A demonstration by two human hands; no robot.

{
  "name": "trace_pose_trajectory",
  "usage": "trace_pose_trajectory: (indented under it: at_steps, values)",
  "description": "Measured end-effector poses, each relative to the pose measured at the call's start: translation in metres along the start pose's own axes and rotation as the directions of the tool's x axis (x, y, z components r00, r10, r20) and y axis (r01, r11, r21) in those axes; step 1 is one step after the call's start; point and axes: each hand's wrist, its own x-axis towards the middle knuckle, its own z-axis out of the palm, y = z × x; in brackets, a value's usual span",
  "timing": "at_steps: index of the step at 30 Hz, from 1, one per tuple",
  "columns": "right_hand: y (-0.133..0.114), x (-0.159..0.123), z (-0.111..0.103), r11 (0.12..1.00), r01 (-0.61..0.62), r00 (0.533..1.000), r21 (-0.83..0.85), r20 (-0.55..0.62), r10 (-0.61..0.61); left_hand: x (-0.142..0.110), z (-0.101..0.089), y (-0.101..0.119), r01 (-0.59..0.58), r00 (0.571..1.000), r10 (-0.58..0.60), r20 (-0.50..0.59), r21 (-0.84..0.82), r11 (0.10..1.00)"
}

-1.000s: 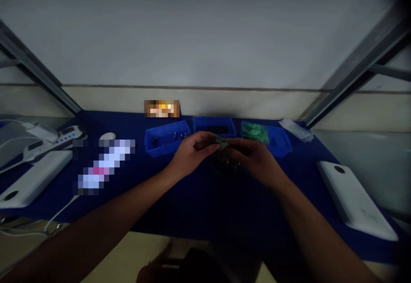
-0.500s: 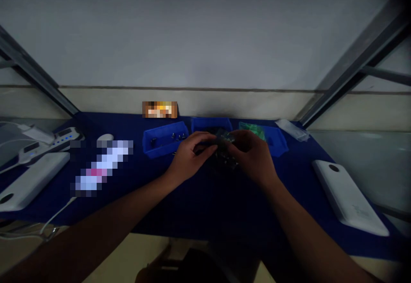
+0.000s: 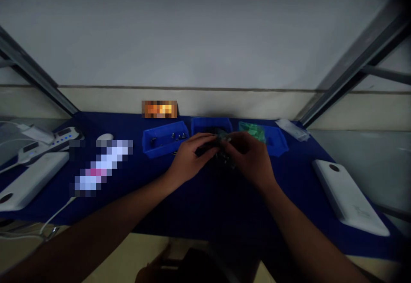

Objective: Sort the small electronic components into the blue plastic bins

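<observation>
Both hands meet over the middle of the blue-covered table (image 3: 199,206). My left hand (image 3: 192,154) is closed, thumb and fingertips pinching the left side of what looks like a thin see-through plastic bag (image 3: 226,158) with small shiny parts in it. Opposite, my right hand (image 3: 252,156) pinches the bag's upper right side. Shadow and fingers hide much of the bag. Just behind the hands stands a blue bin (image 3: 212,123) with dark contents. Another blue bin (image 3: 154,145), left of my left hand, holds several small metal parts. A third blue bin (image 3: 279,141) with a green bag (image 3: 252,131) lies beyond my right hand.
White power banks lie at the left (image 3: 35,180) and right (image 3: 349,197). A lit, blurred phone (image 3: 102,167) with a cable, a white mouse-like object (image 3: 105,139) and a power strip (image 3: 66,136) are on the left. A clear packet (image 3: 293,129) lies back right.
My right hand has shifted slightly left, closer to my left fingertips. Both hands keep their pinch on the bag, whose upper part is now more covered by fingers.
</observation>
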Motion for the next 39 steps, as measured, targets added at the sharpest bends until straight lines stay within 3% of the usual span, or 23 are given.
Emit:
trace_pose_trajectory:
  at_steps: [6, 11, 14, 17, 20, 25, 27, 31, 36, 39]
  values:
    - [-0.007, -0.003, 0.000, 0.987, 0.154, 0.970, 0.038, 0.184, -0.158, -0.001, 0.000, -0.001, 0.037, 0.998, -0.031, 0.061, -0.097, 0.995]
    - [-0.002, -0.003, 0.001, 0.998, 0.065, 0.997, -0.005, 0.052, -0.065, 0.001, -0.002, -0.006, 0.119, 0.992, -0.121, -0.027, -0.066, 0.991]
    - [0.004, -0.001, 0.004, 0.998, 0.017, 1.000, 0.065, -0.003, -0.017, 0.001, -0.002, -0.007, 0.192, 0.981, -0.192, 0.011, -0.148, 0.970]
    - [0.006, 0.001, 0.004, 0.989, -0.033, 0.995, 0.144, 0.097, 0.019, 0.000, 0.001, -0.006, 0.230, 0.973, -0.215, 0.085, -0.268, 0.936]
    - [0.006, 0.001, 0.003, 0.987, -0.068, 0.987, 0.144, 0.157, 0.046, 0.000, 0.003, -0.006, 0.222, 0.975, -0.217, 0.052, -0.339, 0.914]
    - [0.007, 0.000, 0.002, 0.999, -0.038, 0.996, -0.001, -0.085, 0.038, 0.000, 0.001, -0.002, 0.091, 0.993, -0.104, -0.062, -0.190, 0.978]
    - [0.005, 0.000, 0.003, 0.999, -0.019, 0.999, 0.032, -0.039, 0.020, -0.001, 0.000, 0.000, 0.088, 0.996, -0.091, -0.013, -0.171, 0.981]
    - [-0.002, -0.003, 0.002, 0.982, -0.029, 0.985, 0.186, 0.174, -0.004, -0.002, -0.002, 0.002, 0.100, 0.991, -0.081, 0.104, -0.186, 0.977]
    - [-0.001, -0.001, 0.001, 0.991, -0.022, 0.999, 0.132, 0.042, 0.017, 0.001, -0.003, 0.002, 0.086, 0.996, -0.084, 0.026, -0.107, 0.991]
    - [0.003, 0.001, 0.003, 0.985, -0.024, 0.999, 0.173, 0.034, 0.019, 0.001, -0.001, -0.002, 0.161, 0.987, -0.160, 0.019, -0.183, 0.970]
